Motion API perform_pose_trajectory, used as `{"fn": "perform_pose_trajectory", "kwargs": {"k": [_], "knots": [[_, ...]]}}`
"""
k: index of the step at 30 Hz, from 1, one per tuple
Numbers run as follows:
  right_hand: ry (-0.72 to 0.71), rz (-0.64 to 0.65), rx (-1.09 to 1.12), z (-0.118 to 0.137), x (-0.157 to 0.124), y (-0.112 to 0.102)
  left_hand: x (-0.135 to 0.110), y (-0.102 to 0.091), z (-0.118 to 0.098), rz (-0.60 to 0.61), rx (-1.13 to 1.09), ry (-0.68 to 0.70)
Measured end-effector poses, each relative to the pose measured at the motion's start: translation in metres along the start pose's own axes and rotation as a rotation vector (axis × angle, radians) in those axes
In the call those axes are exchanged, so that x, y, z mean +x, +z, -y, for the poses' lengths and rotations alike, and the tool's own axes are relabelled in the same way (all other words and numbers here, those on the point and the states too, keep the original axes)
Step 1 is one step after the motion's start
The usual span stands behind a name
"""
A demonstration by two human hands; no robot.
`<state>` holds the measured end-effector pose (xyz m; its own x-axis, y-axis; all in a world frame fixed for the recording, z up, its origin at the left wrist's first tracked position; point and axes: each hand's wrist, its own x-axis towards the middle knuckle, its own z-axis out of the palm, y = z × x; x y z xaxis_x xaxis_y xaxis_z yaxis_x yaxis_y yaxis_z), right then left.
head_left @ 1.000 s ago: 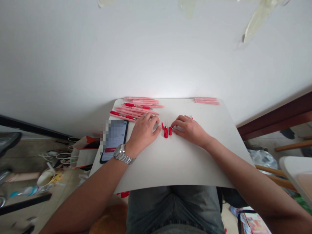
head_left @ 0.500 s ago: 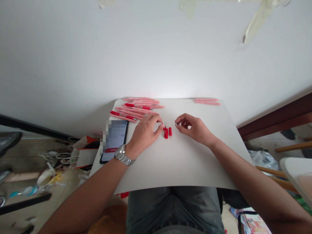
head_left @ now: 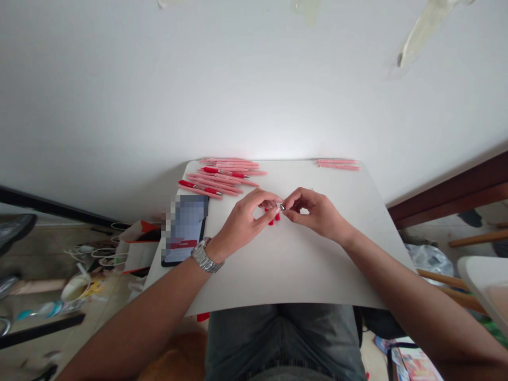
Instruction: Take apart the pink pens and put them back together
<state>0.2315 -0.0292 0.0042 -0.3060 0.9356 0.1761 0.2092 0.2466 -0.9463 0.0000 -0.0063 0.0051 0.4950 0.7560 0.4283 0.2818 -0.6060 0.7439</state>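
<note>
White tbl (head_left: pixel 278 270): pen pile (head_left: pixel 222 172) at back L corner, 2 pink pens (head_left: pixel 337 162) nr back R corner. L hand (head_left: pixel 254 211): thumb + fingertips almost meeting; can't tell if gripping. R hand (head_left: pixel 313 210): thumb + finger pinched on metal bit (head_left: pixel 282 208), mid-tbl, between hands. Phone (head_left: pixel 190 233) along L edge. Red parts (head_left: pixel 271 222) just below fingertips, partly hidden.

Two hands (head_left: pixel 254 212), one metallic piece (head_left: pixel 282 208), two red pens (head_left: pixel 212 171), one phone (head_left: pixel 184 244), one watch (head_left: pixel 206 256), many pink pens (head_left: pixel 339 161).
</note>
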Motion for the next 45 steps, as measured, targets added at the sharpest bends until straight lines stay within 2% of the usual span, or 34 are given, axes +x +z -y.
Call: {"fn": "perform_pose_trajectory", "kwargs": {"k": [12,17,21,27,36,45], "knots": [[0.022,0.004,0.009,0.004,-0.001,0.002,0.001,0.001,-0.003,0.038,-0.031,-0.026],[-0.003,-0.003,-0.004,0.005,0.000,0.001,0.001,0.001,-0.001,0.003,-0.013,-0.016],[-0.029,-0.009,-0.219,0.002,0.001,0.000,0.002,0.000,0.003,-0.066,-0.029,-0.063],[-0.171,0.144,-0.552,-0.009,0.001,-0.001,0.002,0.000,0.006,-0.117,-0.155,-0.144],[-0.188,0.130,-0.765,-0.007,-0.001,0.009,0.003,0.000,0.006,-0.165,-0.142,-0.136],[-0.165,0.115,-0.822,-0.009,0.000,0.011,0.002,-0.001,0.007,-0.155,-0.144,-0.145]]}}
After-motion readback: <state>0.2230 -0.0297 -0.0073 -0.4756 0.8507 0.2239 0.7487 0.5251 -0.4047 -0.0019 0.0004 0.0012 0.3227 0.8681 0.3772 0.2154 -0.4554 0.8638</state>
